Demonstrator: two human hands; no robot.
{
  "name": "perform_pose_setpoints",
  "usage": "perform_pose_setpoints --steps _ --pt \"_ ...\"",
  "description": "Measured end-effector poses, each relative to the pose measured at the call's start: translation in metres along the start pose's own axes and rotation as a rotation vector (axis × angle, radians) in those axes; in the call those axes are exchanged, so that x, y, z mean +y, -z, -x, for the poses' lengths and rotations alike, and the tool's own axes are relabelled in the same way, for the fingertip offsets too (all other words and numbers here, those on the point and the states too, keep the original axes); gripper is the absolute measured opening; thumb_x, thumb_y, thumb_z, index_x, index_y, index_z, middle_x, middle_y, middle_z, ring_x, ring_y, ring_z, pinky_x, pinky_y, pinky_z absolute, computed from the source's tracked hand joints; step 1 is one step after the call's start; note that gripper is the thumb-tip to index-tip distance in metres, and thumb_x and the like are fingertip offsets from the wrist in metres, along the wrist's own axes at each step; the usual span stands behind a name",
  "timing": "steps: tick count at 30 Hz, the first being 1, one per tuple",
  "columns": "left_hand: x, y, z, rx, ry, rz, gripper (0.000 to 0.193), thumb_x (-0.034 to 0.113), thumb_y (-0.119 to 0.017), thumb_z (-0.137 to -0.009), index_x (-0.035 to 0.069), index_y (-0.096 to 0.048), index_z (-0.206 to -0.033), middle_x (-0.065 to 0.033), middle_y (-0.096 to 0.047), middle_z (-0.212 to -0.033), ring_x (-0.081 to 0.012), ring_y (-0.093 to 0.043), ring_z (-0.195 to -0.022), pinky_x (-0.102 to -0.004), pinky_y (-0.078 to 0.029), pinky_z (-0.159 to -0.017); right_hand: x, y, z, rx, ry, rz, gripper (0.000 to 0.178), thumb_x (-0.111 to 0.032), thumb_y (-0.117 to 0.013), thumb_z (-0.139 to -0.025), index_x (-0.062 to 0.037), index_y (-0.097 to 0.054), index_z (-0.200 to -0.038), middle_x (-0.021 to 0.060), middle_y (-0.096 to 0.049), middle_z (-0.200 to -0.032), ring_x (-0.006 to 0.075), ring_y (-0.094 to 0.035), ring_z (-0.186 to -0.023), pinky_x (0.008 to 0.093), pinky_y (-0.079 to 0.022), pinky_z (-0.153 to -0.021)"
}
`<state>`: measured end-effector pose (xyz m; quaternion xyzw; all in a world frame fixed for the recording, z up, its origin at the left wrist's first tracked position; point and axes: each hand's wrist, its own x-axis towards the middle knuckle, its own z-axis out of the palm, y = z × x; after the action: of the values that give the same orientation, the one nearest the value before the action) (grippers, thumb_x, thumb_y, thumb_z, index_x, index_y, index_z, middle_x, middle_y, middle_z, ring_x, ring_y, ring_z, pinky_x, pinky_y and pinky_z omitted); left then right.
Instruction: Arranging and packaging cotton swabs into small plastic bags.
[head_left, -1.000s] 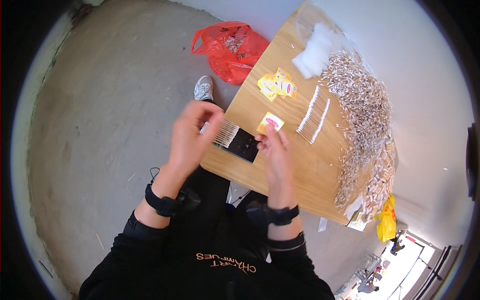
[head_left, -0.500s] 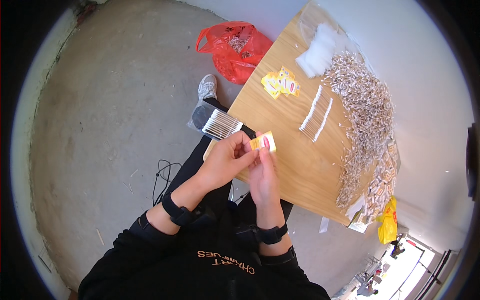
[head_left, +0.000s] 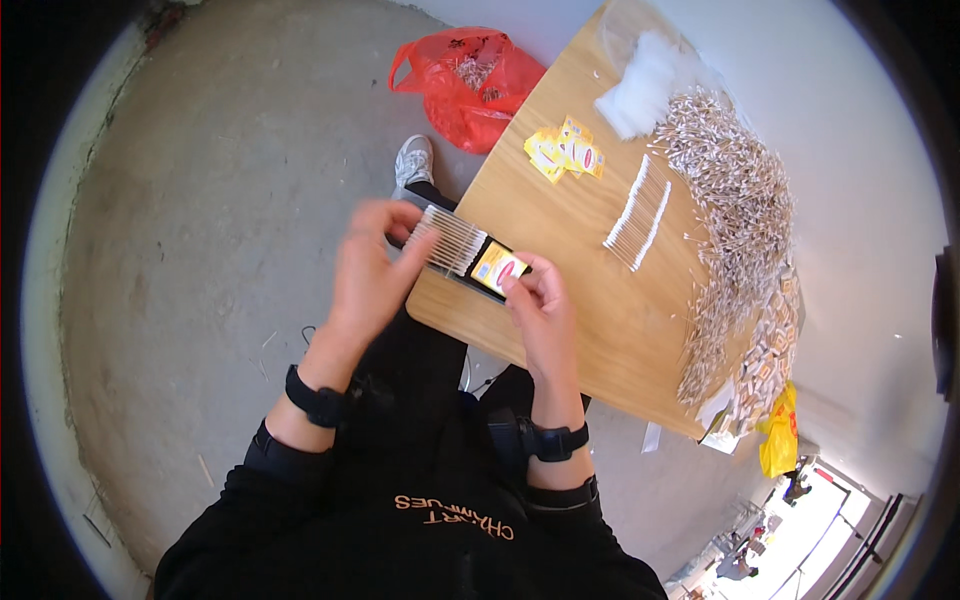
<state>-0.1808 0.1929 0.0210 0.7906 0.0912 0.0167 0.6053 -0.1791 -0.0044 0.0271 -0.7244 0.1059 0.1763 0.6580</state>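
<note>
At the near corner of the wooden table [head_left: 560, 240] lies a dark flat holder with a row of cotton swabs [head_left: 447, 240] on it. My left hand [head_left: 368, 278] rests its fingers on the left end of that row. My right hand [head_left: 537, 303] pinches a small yellow and red paper packet [head_left: 497, 268] and holds it at the right end of the swabs, on the dark holder.
On the table lie a small row of swabs [head_left: 634, 212], a pile of yellow packets [head_left: 565, 156], a white cotton wad [head_left: 640, 82] and a long heap of loose swabs [head_left: 735, 215]. A red plastic bag [head_left: 468, 80] sits on the concrete floor. A yellow bag [head_left: 777, 440] hangs at the table's far end.
Both hands held the yellow packet together in front of me half a second ago. Now the left hand has returned to the swab row and the right has brought the packet against it.
</note>
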Motion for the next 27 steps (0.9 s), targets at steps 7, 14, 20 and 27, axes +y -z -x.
perform_pose_setpoints --steps 7,14,20,27 --pt "-0.071 -0.001 -0.032 0.32 0.28 0.5 0.027 0.027 -0.067 -0.089 0.002 -0.062 -0.097 0.0016 -0.062 -0.082 -0.0075 -0.055 -0.077 -0.0233 -0.042 -0.069 0.012 -0.024 -0.014 0.198 -0.045 -0.075 0.028 -0.012 -0.058 -0.093 -0.0026 -0.055 -0.119 0.0045 -0.06 -0.085 0.0068 -0.057 -0.064 0.0202 -0.044 -0.052" --pt "-0.059 -0.016 -0.03 0.143 0.416 0.652 0.027 0.029 -0.07 -0.087 0.002 -0.066 -0.091 0.0013 -0.063 -0.079 -0.005 -0.056 -0.071 -0.0211 -0.044 -0.065 0.024 -0.035 -0.017 0.287 0.145 0.215 0.025 -0.011 -0.061 -0.09 -0.0006 -0.056 -0.113 0.0078 -0.063 -0.079 0.0104 -0.061 -0.061 0.0225 -0.048 -0.054" --pt "-0.057 -0.017 -0.028 0.188 0.39 0.627 0.027 0.026 -0.072 -0.085 0.0 -0.065 -0.089 0.0006 -0.063 -0.078 -0.0051 -0.055 -0.067 -0.0211 -0.045 -0.061 0.015 -0.039 -0.011 0.247 0.033 0.118 0.031 -0.011 -0.064 -0.089 -0.0001 -0.052 -0.116 0.0096 -0.064 -0.078 0.0119 -0.064 -0.062 0.0228 -0.048 -0.055" --pt "-0.051 -0.018 -0.03 0.222 0.369 0.598 0.024 0.023 -0.073 -0.085 0.0 -0.066 -0.087 0.0007 -0.062 -0.075 -0.0045 -0.054 -0.065 -0.0204 -0.043 -0.058 0.009 -0.039 -0.011 0.146 -0.013 0.081 0.025 -0.009 -0.062 -0.09 0.0006 -0.054 -0.111 0.0108 -0.065 -0.081 0.0124 -0.065 -0.064 0.0227 -0.05 -0.055"
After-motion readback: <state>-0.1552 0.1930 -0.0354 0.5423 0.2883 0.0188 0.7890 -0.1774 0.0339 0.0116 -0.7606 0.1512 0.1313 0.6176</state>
